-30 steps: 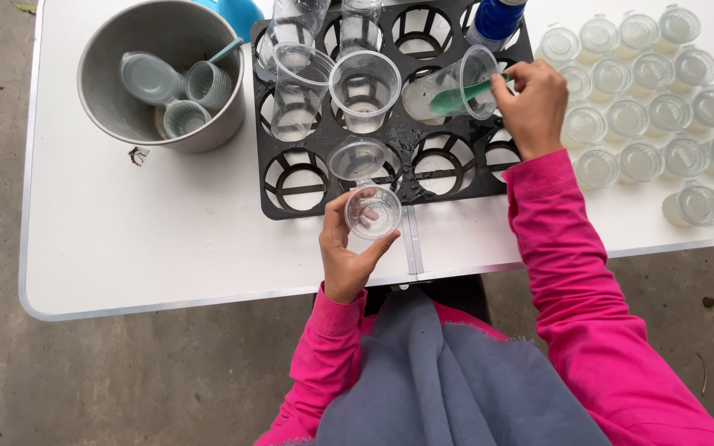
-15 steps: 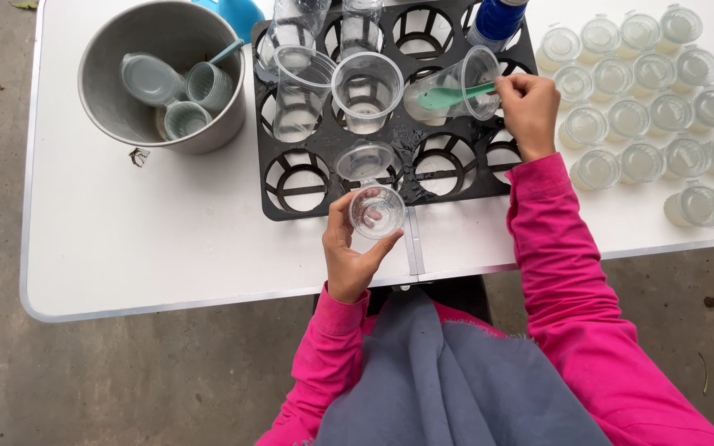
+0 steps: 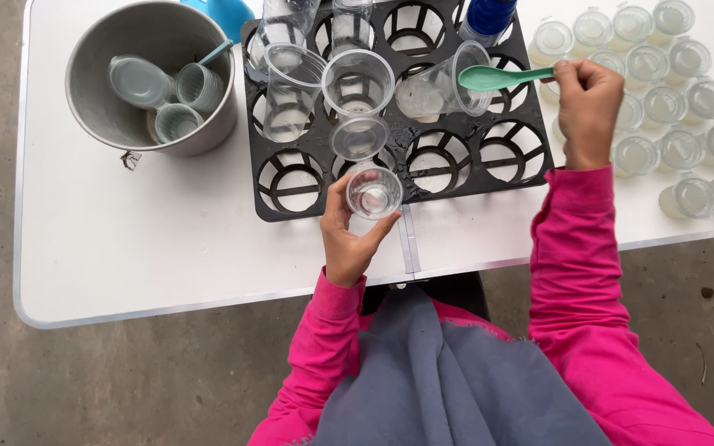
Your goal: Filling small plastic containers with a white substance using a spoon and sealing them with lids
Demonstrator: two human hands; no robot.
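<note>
Head view: left hand point(image 3: 349, 235) wrapped around a small clear cup point(image 3: 373, 192) just over the near edge of the black crate point(image 3: 287, 211), near the middle of the white table point(image 3: 167, 256); right hand point(image 3: 586, 111) pinches a green spoon point(image 3: 502, 78) whose bowl sits at the mouth of a tilted clear cup point(image 3: 444, 81) in the crate. Lidded cups point(image 3: 663, 107) crowd the table's right end, suggesting many are finished; loose cups lie in the metal pot point(image 3: 101, 107) at the far left corner, and several crate slots stand unfilled. Bare tabletop runs along the near edge and left of the crate, giving the roomiest ground.
</note>
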